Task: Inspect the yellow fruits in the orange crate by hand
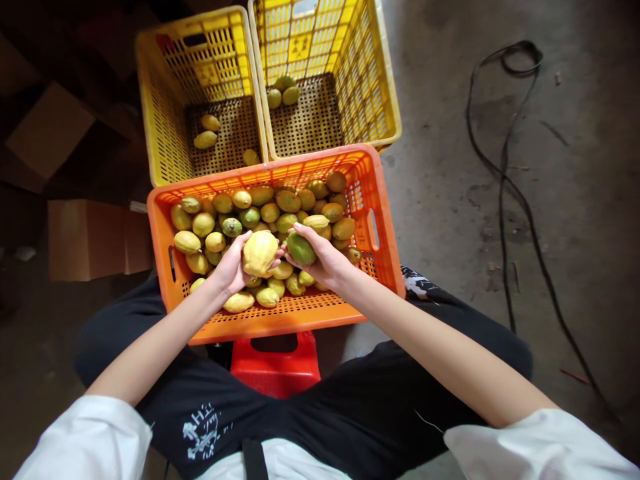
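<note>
currently held — one yellow fruit [260, 253], one green fruit [301, 249] — three crates [280, 323] nearby

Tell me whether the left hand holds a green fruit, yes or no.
No, the left hand holds a yellow fruit, while a green fruit is in the right hand.

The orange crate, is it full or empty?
Partly full: many fruits lie in the crate, but around the edges they sit below its rim, and bare mesh shows at the right.
</note>
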Tool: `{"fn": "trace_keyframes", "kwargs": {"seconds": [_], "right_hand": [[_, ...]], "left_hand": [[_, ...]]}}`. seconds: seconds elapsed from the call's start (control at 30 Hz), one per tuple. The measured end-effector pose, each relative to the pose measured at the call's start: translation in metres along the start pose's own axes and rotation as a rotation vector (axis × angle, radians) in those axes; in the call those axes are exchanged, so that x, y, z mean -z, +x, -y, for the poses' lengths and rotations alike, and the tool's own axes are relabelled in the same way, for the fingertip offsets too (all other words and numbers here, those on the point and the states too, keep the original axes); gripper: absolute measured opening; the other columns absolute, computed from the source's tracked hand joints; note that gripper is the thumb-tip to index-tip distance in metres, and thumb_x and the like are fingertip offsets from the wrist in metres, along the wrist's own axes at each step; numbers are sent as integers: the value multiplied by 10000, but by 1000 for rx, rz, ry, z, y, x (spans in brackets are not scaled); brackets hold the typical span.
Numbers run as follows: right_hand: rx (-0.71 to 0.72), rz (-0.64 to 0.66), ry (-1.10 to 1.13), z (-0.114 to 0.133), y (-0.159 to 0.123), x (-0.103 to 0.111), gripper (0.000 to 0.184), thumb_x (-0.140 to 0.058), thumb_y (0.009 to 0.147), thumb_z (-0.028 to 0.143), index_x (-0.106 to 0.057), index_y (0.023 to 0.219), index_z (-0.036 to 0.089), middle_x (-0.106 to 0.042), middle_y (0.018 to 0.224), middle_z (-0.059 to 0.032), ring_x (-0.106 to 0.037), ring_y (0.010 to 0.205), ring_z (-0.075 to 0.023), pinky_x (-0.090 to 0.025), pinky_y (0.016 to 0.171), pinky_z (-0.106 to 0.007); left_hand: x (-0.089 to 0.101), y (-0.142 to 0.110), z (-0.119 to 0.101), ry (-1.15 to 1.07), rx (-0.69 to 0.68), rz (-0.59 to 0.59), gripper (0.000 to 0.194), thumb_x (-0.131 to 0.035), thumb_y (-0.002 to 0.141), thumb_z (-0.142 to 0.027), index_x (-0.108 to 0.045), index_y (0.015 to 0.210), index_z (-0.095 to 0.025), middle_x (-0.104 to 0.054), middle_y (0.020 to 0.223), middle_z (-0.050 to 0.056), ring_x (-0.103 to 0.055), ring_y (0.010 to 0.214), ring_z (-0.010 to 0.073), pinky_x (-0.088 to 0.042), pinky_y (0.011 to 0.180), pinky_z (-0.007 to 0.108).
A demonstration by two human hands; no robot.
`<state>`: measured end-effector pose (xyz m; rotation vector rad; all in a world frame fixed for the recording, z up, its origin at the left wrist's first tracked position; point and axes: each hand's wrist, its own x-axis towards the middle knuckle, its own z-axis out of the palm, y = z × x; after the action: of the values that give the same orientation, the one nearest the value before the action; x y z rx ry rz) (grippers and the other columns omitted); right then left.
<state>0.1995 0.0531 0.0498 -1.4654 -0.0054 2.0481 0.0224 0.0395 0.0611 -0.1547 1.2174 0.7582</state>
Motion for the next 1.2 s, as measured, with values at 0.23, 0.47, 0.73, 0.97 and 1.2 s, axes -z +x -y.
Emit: {"fn": "trace_keyframes", "kwargs": {"seconds": [0.23,0.47,0.73,0.97,1.2], "right_hand": [[147,58,-91,-8,5,7,453,-1014,696,415,-639,898,259,-710,802,55,-713,869,-186,-588,784,-280],[108,58,-132,-7,0,4,422,-1002,700,297,-651,929,249,-741,844,46,-704,801,-153,-576,733,-248],[92,38,-185,-12,4,9,306,-904,748,191,-646,898,257,-757,829,36,-723,788,-160,-590,773,-273],[37,-3,-155,-10,8,8,127,-782,909,276,-697,818,252,-739,793,12,-697,791,-185,-568,716,-277],[88,40,-213,-10,4,6,193,-869,857,341,-696,841,255,-762,836,30,-713,817,-167,-551,714,-239]], "left_hand": [[10,3,1,76,-62,47,257,-700,992,-270,-767,1196,-128,-845,1011,145,-850,918,292,-708,831,387],[22,9,5,223,-137,80,306,-960,771,-198,-780,1005,-115,-835,939,141,-819,860,245,-653,761,283],[16,8,3,206,-163,84,304,-871,820,-196,-762,1101,-152,-840,1123,126,-806,1128,316,-677,926,377],[20,7,4,251,-164,36,228,-880,855,-216,-749,1034,-162,-789,922,50,-757,853,213,-628,722,279],[16,12,3,125,-83,42,207,-733,978,-275,-780,1111,-123,-832,979,133,-829,949,289,-685,830,365]]}}
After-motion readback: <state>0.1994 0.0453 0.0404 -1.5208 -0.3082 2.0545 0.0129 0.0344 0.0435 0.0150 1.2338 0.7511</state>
